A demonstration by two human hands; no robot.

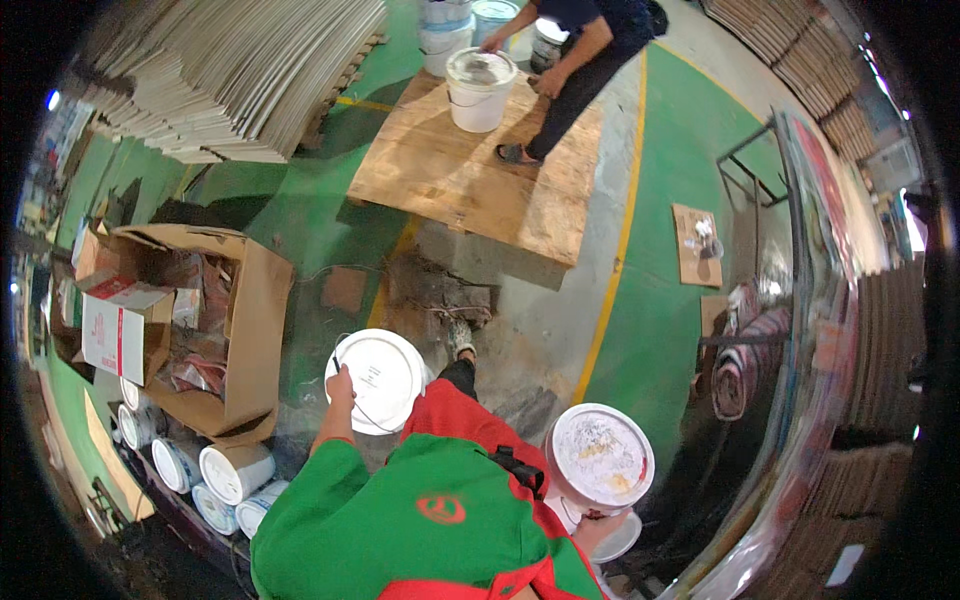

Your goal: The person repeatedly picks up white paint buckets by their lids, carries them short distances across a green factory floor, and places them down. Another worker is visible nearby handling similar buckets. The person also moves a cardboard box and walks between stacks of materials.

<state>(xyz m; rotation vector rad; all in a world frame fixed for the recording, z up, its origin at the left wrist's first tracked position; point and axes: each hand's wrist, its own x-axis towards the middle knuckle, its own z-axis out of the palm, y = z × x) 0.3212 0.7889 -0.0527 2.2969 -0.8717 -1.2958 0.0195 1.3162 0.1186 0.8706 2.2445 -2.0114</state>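
"Where are the buckets, and does any writing show?"

"The left bucket (385, 395) is in front of me, beside my red clothing (455, 412); the small dark print on its white lid is too blurred to read. The right bucket (600, 455) is at my right side, its lid scuffed dark and stained yellowish."

"Your hands?"

"My left hand (341, 388) is curled closed on the thin handle at the lid's edge. My right hand (597, 530) is low against its bucket, fingers hidden, so I can't tell how they grip."

"Other marks?"

"Tiny red lettering on a carton (112, 335), and a round red emblem on my green shirt (370, 515)."

"Anything cut off?"

"Another white lid (620, 540), half covered, and a co-worker (605, 40) at the top edge."
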